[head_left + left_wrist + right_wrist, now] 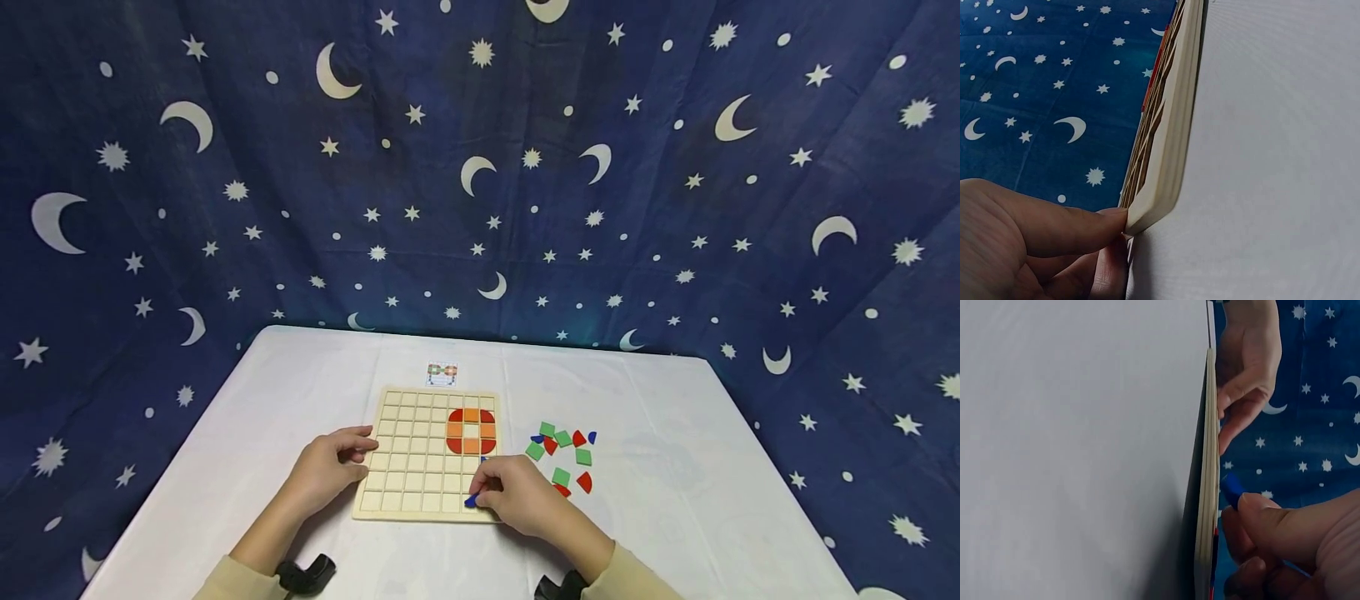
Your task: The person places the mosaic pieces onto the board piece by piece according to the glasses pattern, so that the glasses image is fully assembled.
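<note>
A pale wooden grid board (405, 481) lies on the white table. My left hand (322, 469) rests against its left edge, thumb and fingers touching the rim. Above the board's lower right squares, my right hand (517, 497) pinches a small blue piece (1232, 491) between thumb and fingers; its full outline is partly hidden. Red and orange pieces (471, 414) form a rounded ring on the board's upper right squares. Just below that ring, another blue piece (483, 459) shows, mostly covered by the right hand.
Loose green squares (583, 457), red quarter-rounds (585, 482) and a few blue pieces (592, 437) are scattered right of the board. A small pattern card (442, 373) lies beyond its far edge. Behind the table (660, 517) hangs a dark blue star-and-moon cloth (427, 275).
</note>
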The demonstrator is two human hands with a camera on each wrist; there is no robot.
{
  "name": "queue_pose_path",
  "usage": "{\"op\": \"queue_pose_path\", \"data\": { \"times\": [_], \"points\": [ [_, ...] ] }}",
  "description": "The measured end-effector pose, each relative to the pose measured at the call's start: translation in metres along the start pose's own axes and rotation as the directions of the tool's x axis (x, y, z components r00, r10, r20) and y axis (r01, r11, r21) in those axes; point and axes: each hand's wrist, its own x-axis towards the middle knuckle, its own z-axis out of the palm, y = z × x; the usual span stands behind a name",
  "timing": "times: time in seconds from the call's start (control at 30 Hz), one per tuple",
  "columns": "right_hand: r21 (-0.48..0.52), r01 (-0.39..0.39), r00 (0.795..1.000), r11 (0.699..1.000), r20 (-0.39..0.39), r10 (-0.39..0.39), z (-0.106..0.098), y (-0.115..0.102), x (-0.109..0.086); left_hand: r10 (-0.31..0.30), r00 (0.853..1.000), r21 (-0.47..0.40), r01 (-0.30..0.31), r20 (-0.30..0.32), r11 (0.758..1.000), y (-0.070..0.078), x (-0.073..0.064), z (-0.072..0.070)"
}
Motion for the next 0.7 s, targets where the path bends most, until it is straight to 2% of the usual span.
{"op": "queue_pose_path", "data": {
  "times": [0.7],
  "points": [
    [-0.125, 0.044, 0.999, 0.991, 0.015, -0.043, 0.0071, -0.0058, 0.0042, -0.007, 1.000, -0.012, 0.007, 0.000, 1.000, 0.0006, -0.0007, -0.0003]
  ]
}}
